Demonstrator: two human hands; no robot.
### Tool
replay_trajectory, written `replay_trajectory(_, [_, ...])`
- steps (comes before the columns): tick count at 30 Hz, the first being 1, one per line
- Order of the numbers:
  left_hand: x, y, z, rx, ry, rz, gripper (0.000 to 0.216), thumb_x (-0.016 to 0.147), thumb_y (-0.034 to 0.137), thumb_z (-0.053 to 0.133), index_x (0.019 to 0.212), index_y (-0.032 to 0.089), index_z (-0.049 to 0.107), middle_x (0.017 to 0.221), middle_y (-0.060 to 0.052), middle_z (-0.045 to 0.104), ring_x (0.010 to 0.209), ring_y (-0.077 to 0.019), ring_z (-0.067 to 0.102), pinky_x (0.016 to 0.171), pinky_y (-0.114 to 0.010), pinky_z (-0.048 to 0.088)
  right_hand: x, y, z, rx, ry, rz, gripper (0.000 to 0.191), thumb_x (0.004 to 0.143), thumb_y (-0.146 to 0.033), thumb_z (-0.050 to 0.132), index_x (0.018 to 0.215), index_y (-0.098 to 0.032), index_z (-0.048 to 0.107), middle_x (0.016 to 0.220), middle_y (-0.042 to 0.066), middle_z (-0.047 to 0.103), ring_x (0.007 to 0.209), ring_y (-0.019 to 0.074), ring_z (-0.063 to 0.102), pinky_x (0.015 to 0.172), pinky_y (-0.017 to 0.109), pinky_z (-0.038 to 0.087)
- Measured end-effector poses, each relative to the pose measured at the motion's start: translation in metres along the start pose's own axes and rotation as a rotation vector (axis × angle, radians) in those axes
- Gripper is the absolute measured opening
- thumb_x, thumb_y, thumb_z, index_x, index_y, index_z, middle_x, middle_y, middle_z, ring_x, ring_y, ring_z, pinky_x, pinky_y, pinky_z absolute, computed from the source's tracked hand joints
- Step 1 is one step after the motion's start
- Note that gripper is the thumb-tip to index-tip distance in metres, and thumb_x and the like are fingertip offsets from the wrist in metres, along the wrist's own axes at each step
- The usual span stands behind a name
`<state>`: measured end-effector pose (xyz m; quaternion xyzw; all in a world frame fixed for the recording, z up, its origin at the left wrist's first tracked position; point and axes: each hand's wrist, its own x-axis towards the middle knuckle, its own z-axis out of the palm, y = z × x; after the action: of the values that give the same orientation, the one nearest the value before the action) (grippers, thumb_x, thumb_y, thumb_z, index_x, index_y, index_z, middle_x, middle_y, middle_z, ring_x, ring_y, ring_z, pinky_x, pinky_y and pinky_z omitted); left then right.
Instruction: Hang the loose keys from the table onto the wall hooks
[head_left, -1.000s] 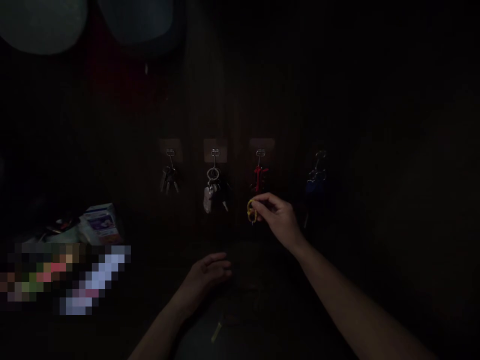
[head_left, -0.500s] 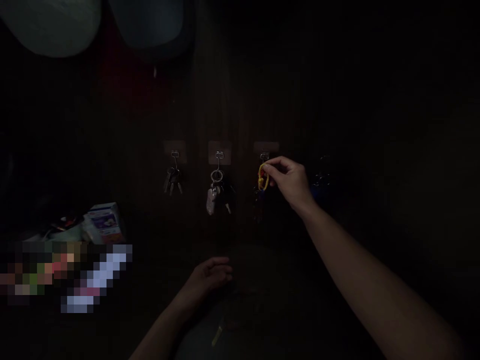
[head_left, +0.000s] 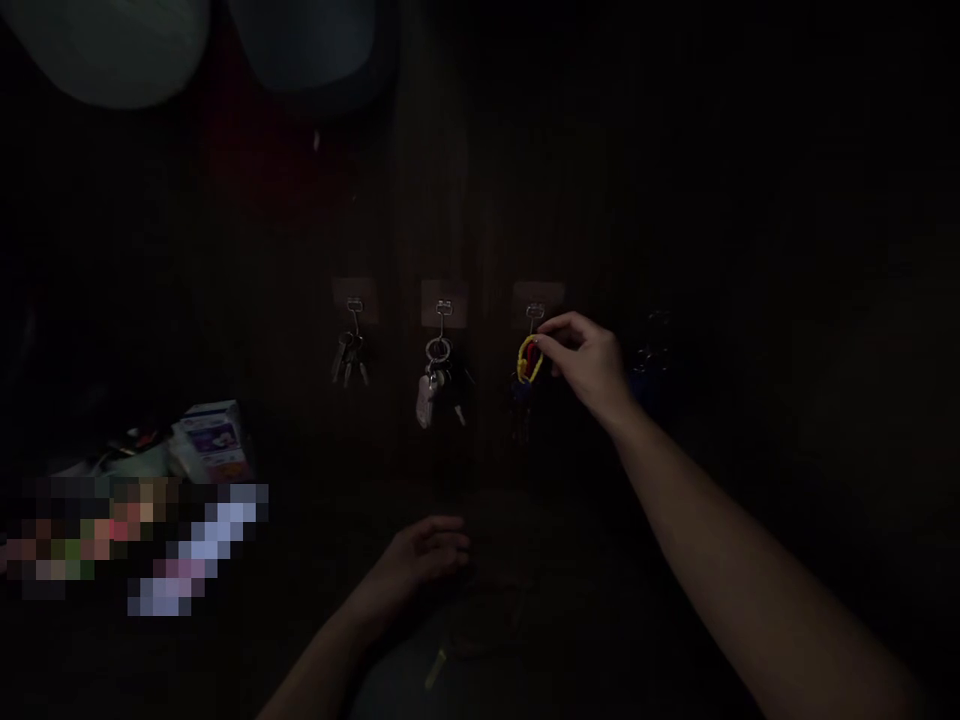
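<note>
The scene is very dark. My right hand (head_left: 589, 362) is raised to the third wall hook (head_left: 534, 312) and pinches a yellow key loop (head_left: 529, 360) just under it, over a red key loop on the same hook. My left hand (head_left: 427, 555) rests low on a dark surface with its fingers loosely curled and nothing visible in it. Bunches of keys hang on the first hook (head_left: 349, 352) and the second hook (head_left: 439, 380).
A fourth bunch with a dark blue tag (head_left: 649, 365) hangs to the right, barely visible. A small white carton (head_left: 210, 440) and clutter sit at the lower left. Two pale round shapes (head_left: 120, 40) hang at the top left.
My right hand rose from below the hooks with the yellow loop up to the third hook. My left hand stayed in place.
</note>
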<state>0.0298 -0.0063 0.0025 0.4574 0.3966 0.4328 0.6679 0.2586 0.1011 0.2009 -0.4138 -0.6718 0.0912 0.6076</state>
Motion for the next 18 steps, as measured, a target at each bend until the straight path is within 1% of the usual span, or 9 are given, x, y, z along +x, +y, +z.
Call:
replay_trajectory(3, [-0.001, 0.001, 0.000, 0.008, -0.021, -0.003, 0.038, 0.071, 0.024, 0.070, 0.108, 0.019, 0.061, 0.107, -0.009, 0.065, 0.092, -0.0181, 0.063, 0.086, -0.032, 0.046, -0.007, 0.003, 0.000, -0.037, -0.005, -0.034, 0.017, 0.076, -0.033, 0.058, 0.077, -0.018, 0.066, 0.063, -0.003, 0.059, 0.045, 0.0087, 0.048, 0.043, 0.022, 0.039])
replay_trajectory(7, [-0.004, 0.006, 0.001, 0.028, -0.030, -0.024, 0.039, 0.071, 0.024, 0.069, 0.109, 0.019, 0.061, 0.108, -0.009, 0.065, 0.092, -0.0181, 0.063, 0.086, -0.031, 0.045, -0.017, 0.004, 0.002, -0.122, 0.014, -0.131, 0.017, 0.079, -0.031, 0.055, 0.085, -0.021, 0.068, 0.081, 0.001, 0.065, 0.059, 0.0120, 0.054, 0.053, 0.025, 0.044])
replay_trajectory(9, [-0.004, 0.006, 0.002, 0.031, -0.035, -0.035, 0.039, 0.071, 0.024, 0.070, 0.109, 0.019, 0.061, 0.108, -0.009, 0.065, 0.091, -0.0179, 0.063, 0.086, -0.031, 0.045, -0.021, 0.004, 0.003, -0.148, 0.034, -0.173, 0.019, 0.079, -0.030, 0.057, 0.092, -0.022, 0.068, 0.088, 0.002, 0.065, 0.062, 0.0122, 0.054, 0.057, 0.026, 0.045])
replay_trajectory(12, [-0.004, 0.007, 0.003, 0.023, -0.028, -0.028, 0.039, 0.070, 0.025, 0.070, 0.107, 0.018, 0.062, 0.107, -0.010, 0.065, 0.090, -0.0180, 0.063, 0.085, -0.031, 0.045, -0.024, 0.004, 0.006, -0.165, 0.055, -0.182, 0.019, 0.078, -0.030, 0.058, 0.094, -0.022, 0.067, 0.091, 0.003, 0.063, 0.063, 0.0121, 0.055, 0.058, 0.026, 0.046])
replay_trajectory(15, [-0.003, 0.009, 0.004, 0.025, 0.045, 0.015, 0.035, 0.070, 0.027, 0.070, 0.103, 0.018, 0.063, 0.102, -0.008, 0.066, 0.087, -0.0174, 0.064, 0.084, -0.031, 0.046, -0.025, 0.004, 0.010, -0.179, 0.082, -0.171, 0.016, 0.077, -0.032, 0.061, 0.088, -0.022, 0.067, 0.087, 0.002, 0.062, 0.065, 0.0129, 0.055, 0.061, 0.026, 0.046])
replay_trajectory(18, [-0.001, 0.014, 0.002, 0.103, 0.209, 0.132, 0.030, 0.071, 0.031, 0.067, 0.098, 0.018, 0.063, 0.091, -0.005, 0.067, 0.081, -0.0160, 0.063, 0.081, -0.029, 0.046, -0.025, 0.004, 0.017, -0.236, 0.137, -0.180, 0.013, 0.076, -0.029, 0.062, 0.087, -0.022, 0.065, 0.083, 0.001, 0.059, 0.066, 0.0139, 0.054, 0.063, 0.028, 0.047])
